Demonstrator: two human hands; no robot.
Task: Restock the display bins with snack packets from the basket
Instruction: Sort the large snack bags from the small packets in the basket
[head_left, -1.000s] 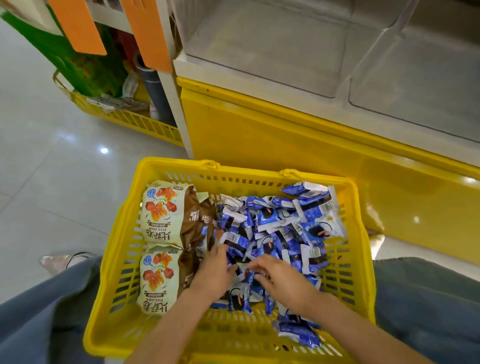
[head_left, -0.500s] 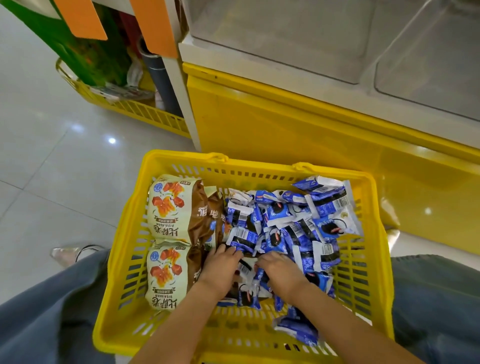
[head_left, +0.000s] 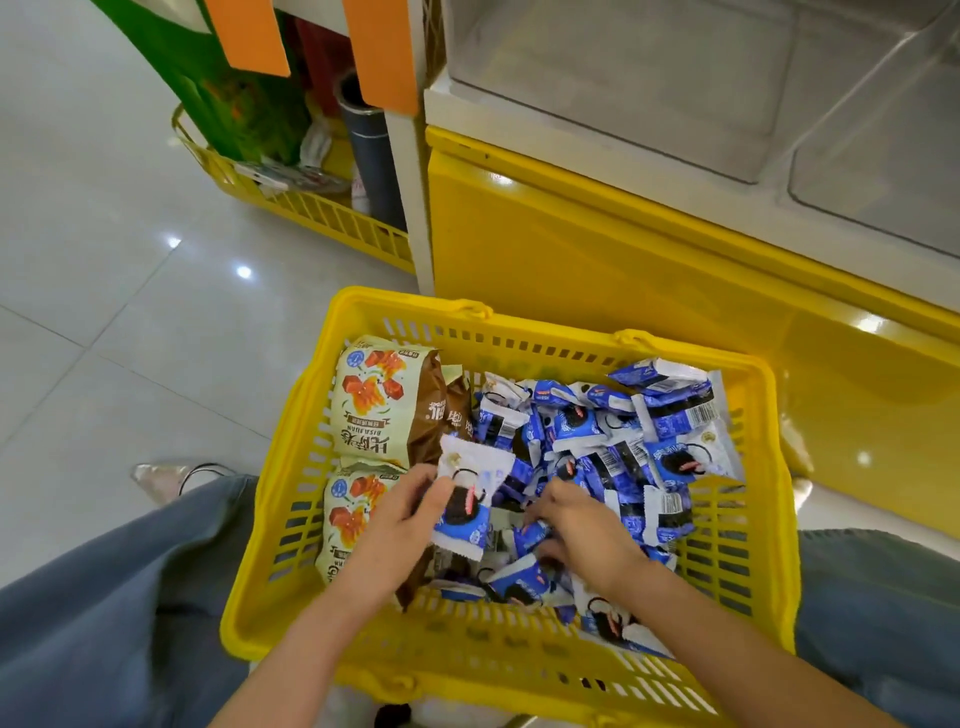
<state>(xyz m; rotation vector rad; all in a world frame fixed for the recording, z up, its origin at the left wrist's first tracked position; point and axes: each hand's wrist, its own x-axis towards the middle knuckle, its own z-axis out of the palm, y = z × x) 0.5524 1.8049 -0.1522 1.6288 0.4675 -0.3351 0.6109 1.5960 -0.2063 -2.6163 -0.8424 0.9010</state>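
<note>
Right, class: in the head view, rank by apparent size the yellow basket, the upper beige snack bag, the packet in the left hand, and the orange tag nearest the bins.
1. yellow basket
2. upper beige snack bag
3. blue-and-white packet held by the left hand, and the orange tag. These two look alike, and the tag is farther off and cropped, so they are unranked.

Loose blue-grey denim trousers (head_left: 104, 613) covered both legs. A pointed silvery shoe (head_left: 156, 475) with a thin dark strap showed at the left. Bare forearms (head_left: 291, 639) ran to the left hand (head_left: 400, 514) and right hand (head_left: 584, 527).
</note>
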